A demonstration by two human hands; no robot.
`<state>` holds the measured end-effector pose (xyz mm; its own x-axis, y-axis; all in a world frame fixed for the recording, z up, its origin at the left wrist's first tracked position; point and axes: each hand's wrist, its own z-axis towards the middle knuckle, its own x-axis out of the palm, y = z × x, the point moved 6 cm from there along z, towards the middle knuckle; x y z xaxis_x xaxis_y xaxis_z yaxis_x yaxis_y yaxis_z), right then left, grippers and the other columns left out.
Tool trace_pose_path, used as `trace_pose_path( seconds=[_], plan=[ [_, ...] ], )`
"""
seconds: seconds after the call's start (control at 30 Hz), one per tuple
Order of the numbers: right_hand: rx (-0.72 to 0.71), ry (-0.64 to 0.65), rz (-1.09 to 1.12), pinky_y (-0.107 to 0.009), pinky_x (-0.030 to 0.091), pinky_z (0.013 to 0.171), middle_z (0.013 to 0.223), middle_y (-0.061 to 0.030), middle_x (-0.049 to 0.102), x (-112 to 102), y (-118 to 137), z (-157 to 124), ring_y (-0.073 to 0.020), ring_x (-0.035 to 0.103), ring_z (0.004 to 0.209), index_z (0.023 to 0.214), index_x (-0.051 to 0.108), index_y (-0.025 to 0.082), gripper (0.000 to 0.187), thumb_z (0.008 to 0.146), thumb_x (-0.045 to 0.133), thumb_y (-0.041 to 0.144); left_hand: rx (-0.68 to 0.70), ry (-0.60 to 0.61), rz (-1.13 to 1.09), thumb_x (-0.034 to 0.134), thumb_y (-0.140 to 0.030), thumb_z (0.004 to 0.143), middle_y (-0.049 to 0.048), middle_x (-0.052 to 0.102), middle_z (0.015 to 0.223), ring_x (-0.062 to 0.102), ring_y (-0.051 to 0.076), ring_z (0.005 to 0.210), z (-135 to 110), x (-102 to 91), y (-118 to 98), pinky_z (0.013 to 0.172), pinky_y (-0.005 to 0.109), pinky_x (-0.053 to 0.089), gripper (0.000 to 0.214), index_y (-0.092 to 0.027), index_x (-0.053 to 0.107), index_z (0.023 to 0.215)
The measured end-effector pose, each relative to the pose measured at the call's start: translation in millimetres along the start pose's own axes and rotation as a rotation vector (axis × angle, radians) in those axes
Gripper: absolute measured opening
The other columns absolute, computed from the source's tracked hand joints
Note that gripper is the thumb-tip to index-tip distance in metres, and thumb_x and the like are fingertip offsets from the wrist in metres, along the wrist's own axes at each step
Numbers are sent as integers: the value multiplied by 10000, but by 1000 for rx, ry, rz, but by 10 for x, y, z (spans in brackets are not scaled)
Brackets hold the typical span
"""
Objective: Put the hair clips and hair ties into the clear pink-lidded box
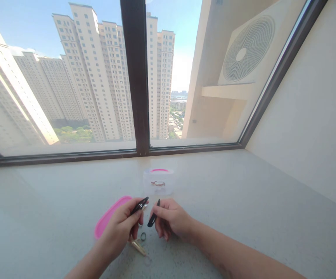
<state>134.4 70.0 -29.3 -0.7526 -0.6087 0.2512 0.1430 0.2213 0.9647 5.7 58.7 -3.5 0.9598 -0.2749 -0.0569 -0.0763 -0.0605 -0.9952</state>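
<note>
My left hand [123, 221] is closed on black hair clips [140, 205], whose tips point up and to the right; they look like more than one, pressed together. In my right hand [173, 217] a single black hair clip [153, 215] is pinched between thumb and forefinger, tilted and a little apart from the others. Beneath my left hand and wrist lies a pink lid [112, 214], partly covered. Below the hands, a small dark ring [143, 236] and a gold-coloured clip-like piece [138, 247] rest on the sill.
Beyond my hands stands a clear plastic box [159, 188] with a pink strip at its top and something brownish showing at its front. The pale sill [54, 201] meets a dark window frame [141, 149] at the back and a white wall [307, 116] on the right.
</note>
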Motion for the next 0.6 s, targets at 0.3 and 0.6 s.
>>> trace_pose_path(
  seconds=[0.3,0.6],
  plan=[
    [-14,34,-62,-166,311,324,509,16,590,-1,-1,-42,-66,454,323,769,589,114,454,745,725,547,-16,-46,61,621,-514,782,-72,425,538,344,90,461,-34,-9,-77,443,207,237,467,-112,643,1018],
    [-30,33,-50,-158,334,333,522,19,600,0,0,-44,-63,473,339,723,571,125,416,741,752,500,96,-59,232,636,-497,814,25,646,753,574,179,701,-10,-54,-123,648,263,443,384,-149,673,974]
  ],
)
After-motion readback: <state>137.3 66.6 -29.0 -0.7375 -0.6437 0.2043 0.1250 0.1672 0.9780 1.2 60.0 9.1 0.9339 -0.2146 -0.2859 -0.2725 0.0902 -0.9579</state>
